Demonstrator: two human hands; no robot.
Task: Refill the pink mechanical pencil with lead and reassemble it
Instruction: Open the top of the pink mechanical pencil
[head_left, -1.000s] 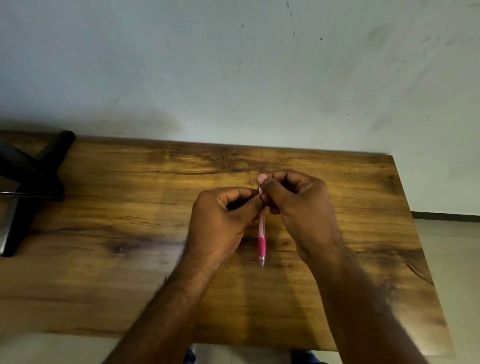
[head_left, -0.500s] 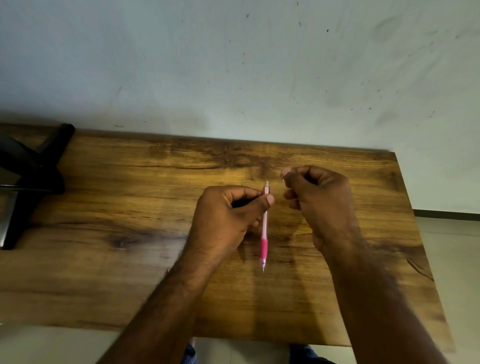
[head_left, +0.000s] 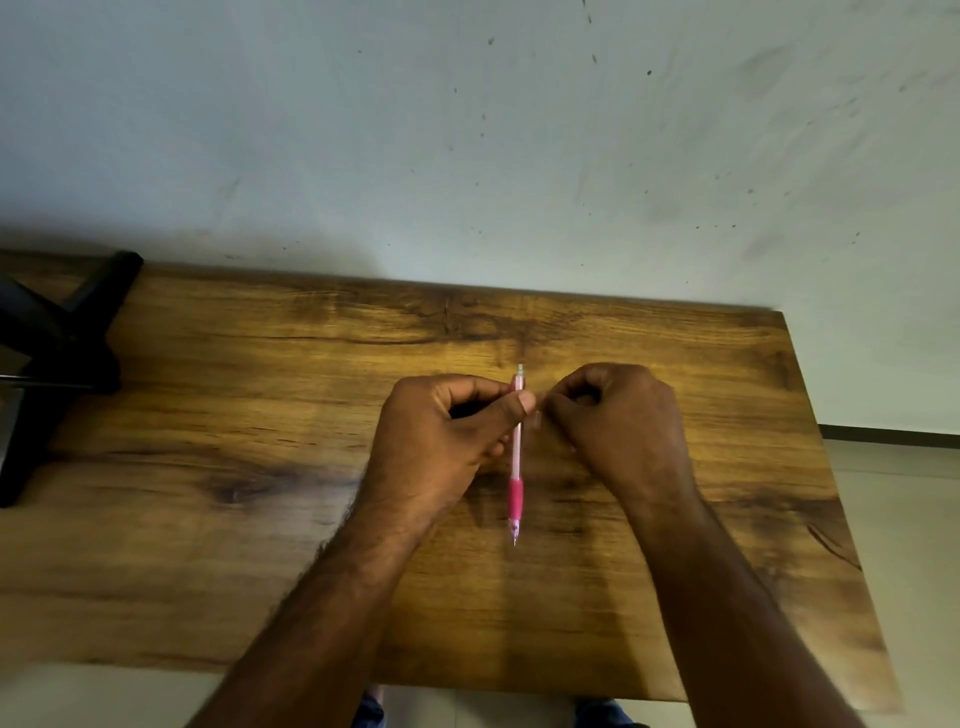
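Both hands work above a wooden table (head_left: 208, 545): the left hand (head_left: 447, 441) pinches the pink mechanical pencil (head_left: 516, 457) near its upper end, holding it with the tip pointing to 6 o'clock, seemingly to steady the top for refilling. At 3 o'clock of it, the right hand (head_left: 618, 415) is curled; whether it holds anything cannot be told. Slim translucent barrel, darker rubbery grip, glossy grained tabletop.

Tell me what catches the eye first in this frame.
A pink mechanical pencil held upright, tip down, mid-table, pinched near its top by the left hand. The right hand is curled just beside it; what it holds is unclear. A black stand sits at the wooden table's left edge.
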